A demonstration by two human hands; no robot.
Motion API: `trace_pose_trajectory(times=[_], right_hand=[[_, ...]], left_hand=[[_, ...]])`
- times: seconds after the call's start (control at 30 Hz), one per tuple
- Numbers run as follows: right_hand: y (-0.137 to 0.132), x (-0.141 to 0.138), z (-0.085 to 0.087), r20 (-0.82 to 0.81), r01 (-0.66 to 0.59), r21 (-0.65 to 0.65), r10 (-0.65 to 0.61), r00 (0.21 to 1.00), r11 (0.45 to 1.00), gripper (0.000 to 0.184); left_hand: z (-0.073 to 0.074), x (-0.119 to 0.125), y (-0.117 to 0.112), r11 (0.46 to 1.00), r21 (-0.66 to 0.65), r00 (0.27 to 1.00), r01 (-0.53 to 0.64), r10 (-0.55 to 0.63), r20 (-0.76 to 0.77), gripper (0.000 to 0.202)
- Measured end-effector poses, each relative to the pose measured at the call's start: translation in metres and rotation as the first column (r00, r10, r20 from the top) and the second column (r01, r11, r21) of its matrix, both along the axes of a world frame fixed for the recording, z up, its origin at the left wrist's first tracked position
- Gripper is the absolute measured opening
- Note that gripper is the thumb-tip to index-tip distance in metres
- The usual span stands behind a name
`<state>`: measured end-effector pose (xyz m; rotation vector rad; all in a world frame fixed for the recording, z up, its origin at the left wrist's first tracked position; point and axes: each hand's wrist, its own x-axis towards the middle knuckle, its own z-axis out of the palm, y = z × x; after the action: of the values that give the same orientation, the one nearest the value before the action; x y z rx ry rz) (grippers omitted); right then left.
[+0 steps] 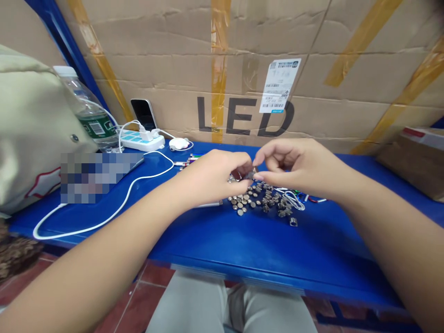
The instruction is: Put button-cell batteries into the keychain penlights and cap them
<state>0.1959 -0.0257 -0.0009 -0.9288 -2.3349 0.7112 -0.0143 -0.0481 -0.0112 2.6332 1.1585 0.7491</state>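
Note:
My left hand (pixel 215 173) and my right hand (pixel 294 166) meet above a blue table (pixel 243 240). Both are closed in a pinch on a small dark metal part (pixel 249 175) held between their fingertips. Just below and in front of them lies a pile of several small round silvery metal pieces (pixel 258 199). A slim silver pen-like piece (pixel 210 204) rests under my left wrist.
A cardboard box marked LED (pixel 243 69) stands at the back. At the left are a water bottle (pixel 88 113), a white power strip (pixel 142 140) with a white cable (pixel 104 222), a phone (pixel 144 113) and a beige bag (pixel 31 129). Another carton (pixel 412 157) sits right.

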Motion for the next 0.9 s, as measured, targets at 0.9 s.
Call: trace_pose_trajectory(times=[0.9], right_hand=[[0.008,0.0043,-0.0032,0.151,0.019,0.02,-0.022,0.988,1.0,0.025]], left_hand=[[-0.0008,-0.0029,0.0043,0.998,0.06,0.998,-0.002,0.005,-0.06,0.01]])
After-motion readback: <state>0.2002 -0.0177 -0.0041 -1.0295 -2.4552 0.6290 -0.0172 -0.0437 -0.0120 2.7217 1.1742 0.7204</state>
